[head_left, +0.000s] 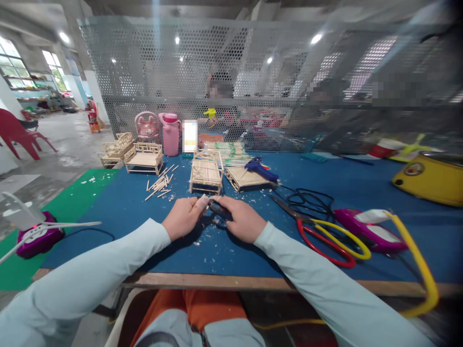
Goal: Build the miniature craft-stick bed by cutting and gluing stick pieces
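Observation:
My left hand is closed, its thumb and finger pinched on something small and pale that I cannot make out. Fingers of my right hand wrap round a dark tool, whose tip meets the left fingertips. Just beyond the hands are a small stick-built chair and a flat stick panel with a blue glue gun lying on it. Loose short sticks are scattered left of the chair. Pale scraps dot the blue tabletop below my hands.
Scissors with red and yellow handles lie right, beside a black cord and purple power strip. Further back stand more stick furniture, a pink flask, a lit phone and a perforated screen. A yellow container sits far right.

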{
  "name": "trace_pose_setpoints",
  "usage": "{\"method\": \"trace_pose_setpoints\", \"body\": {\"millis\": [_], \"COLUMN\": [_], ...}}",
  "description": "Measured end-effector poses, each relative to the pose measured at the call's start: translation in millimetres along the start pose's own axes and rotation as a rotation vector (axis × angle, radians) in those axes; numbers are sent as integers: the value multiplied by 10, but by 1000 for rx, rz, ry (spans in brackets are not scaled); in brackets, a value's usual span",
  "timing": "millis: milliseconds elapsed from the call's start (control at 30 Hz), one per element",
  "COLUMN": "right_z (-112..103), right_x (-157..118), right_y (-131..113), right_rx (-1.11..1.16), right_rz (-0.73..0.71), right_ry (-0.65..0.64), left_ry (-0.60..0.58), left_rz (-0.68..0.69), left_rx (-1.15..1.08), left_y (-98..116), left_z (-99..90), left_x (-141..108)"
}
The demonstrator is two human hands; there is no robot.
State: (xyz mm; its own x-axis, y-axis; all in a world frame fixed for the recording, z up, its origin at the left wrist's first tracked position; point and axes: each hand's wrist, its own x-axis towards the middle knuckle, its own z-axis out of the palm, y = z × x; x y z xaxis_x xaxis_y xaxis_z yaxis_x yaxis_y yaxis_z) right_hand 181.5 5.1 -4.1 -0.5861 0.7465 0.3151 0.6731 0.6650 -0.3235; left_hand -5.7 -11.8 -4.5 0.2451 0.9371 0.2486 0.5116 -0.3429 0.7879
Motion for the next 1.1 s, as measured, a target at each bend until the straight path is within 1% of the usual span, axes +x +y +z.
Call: {"method": "trace_pose_setpoints", "body": {"millis": [200,367,500,600,667,767,833,900,1000,1033,1100], "right_z": [95,133,136,107,70,10,-20,-40,-55,-58,-63], "right_x": [-4,-2,1,8,14,23,26,29,33,35,39], "right_y": [-17,-32,-42,-48,-48,-29,1,38,77,80,73], "right_rx": [-68,-143,-178,-175,-145,-94,-84,-81,-57,-46,-26], "right_rz": [24,26,46,31,7,-17,-15,1,32,42,59], "right_ry": [56,98,106,119,123,99,78,81,128,140,150], "left_ry": [25,20,24,-20,-86,-180,-230,-247,-130,-119,-100], "left_rz": [10,-22,-33,-33,35,206,241,195,98,51,-72], "left_rx": [63,36,32,-20,-52,3,94,235,572,661,761], "left_y": [-54,-70,-52,-22,-3,-9,-56,-145,-328,-389,-488], "left_z": [12,10,-3,-28,-68,-188,-322,-498,-775,-851,-957], "left_x": [20,28,42,56,68,100,144,205,300,323,348]}}
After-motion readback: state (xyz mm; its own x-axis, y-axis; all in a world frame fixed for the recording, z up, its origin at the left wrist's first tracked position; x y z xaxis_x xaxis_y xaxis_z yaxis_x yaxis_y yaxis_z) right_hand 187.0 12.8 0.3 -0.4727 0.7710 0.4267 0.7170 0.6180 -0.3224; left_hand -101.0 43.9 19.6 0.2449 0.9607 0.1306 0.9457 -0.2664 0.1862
